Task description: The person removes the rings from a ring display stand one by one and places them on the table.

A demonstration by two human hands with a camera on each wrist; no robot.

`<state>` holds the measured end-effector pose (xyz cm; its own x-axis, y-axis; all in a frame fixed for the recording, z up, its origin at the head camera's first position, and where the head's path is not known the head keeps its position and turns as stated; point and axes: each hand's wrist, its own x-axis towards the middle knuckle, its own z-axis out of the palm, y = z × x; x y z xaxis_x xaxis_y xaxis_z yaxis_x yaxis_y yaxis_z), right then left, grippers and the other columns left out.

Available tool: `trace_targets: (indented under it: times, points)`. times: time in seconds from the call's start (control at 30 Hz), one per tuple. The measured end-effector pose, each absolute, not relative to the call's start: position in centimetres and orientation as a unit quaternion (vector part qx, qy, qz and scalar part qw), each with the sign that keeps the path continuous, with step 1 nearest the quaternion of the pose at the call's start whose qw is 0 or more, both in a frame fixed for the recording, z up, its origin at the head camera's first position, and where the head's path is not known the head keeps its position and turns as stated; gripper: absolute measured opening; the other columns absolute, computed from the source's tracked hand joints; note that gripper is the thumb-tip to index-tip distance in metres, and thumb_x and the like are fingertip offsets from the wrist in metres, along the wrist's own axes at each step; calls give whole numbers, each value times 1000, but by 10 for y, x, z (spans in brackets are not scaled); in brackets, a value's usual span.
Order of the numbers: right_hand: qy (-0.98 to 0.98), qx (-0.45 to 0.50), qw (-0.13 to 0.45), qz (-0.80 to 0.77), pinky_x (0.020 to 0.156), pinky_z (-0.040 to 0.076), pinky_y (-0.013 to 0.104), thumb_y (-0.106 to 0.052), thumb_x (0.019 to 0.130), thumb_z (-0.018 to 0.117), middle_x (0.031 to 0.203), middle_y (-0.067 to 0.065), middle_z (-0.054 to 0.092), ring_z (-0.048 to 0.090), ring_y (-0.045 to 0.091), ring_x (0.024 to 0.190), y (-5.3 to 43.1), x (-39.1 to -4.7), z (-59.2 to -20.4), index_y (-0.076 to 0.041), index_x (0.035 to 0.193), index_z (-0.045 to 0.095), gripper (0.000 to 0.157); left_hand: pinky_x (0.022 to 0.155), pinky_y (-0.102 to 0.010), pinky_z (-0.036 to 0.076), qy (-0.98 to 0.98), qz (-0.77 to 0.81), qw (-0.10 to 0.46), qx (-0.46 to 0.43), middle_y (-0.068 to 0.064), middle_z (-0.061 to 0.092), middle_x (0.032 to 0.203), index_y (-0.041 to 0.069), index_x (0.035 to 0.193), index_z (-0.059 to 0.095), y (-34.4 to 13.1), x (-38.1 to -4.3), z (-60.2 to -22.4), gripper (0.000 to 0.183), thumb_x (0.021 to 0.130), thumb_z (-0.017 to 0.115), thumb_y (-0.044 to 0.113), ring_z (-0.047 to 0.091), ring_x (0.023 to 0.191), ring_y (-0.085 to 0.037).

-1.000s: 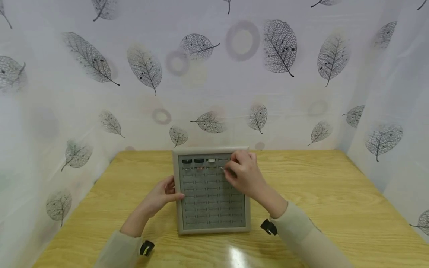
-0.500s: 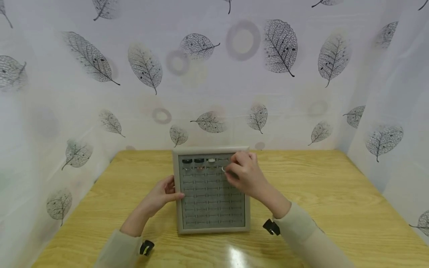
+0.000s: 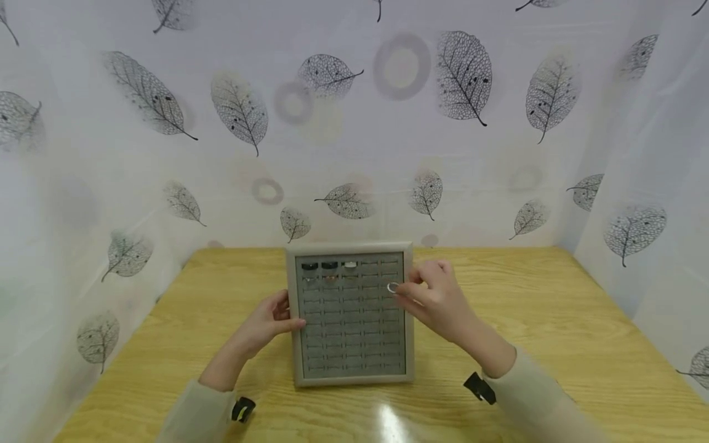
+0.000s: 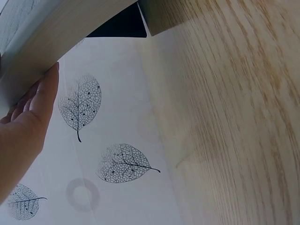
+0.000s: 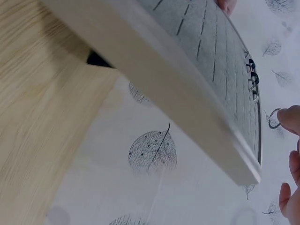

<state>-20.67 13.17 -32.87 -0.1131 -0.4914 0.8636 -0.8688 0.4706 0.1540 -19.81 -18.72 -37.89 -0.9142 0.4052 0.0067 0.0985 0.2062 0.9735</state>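
Observation:
A ring display board with a pale frame and grey slotted padding stands tilted up on the table. My left hand grips its left edge, thumb on the front; in the left wrist view the fingers lie behind the frame. My right hand pinches a thin silver ring between thumb and finger, in front of the board's upper right. In the right wrist view that ring is held off the padding. Black rings, a white-topped ring and several thin rings fill slots at upper left.
The board stands on a wood-grain table, with a dark support behind it. A leaf-printed curtain encloses the back and sides. A black strap piece sticks out by the right sleeve, another by the left.
My right hand has drawn the silver ring out from the second row and moved right and slightly down with it. The left hand and the board have stayed put.

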Motion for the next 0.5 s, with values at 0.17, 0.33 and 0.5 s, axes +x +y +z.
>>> trace_targets:
  times: [0.17, 0.33, 0.5]
  points:
    - [-714, 458, 497, 185, 56, 29, 37, -24, 91, 48, 67, 2, 39, 37, 18, 59, 155, -203, -334, -9, 61, 60, 35, 86, -37, 43, 766, 609, 127, 165, -25, 44, 123, -7, 133, 25, -187, -199, -378, 72, 80, 66, 16, 46, 111, -34]
    - [-733, 445, 487, 168, 56, 29, 38, -25, 92, 46, 65, 0, 36, 35, 17, 57, 182, -200, -346, -10, 59, 56, 38, 87, -38, 43, 767, 608, 128, 160, -23, 43, 124, -5, 134, 25, -188, -200, -377, 72, 79, 67, 16, 44, 112, -33]
    - [-758, 448, 452, 144, 56, 26, 36, -27, 94, 43, 65, 0, 33, 30, 15, 57, 205, -198, -361, -14, 59, 54, 39, 87, -38, 42, 767, 607, 130, 160, -24, 42, 125, -6, 134, 24, -188, -200, -377, 72, 80, 67, 15, 43, 113, -34]
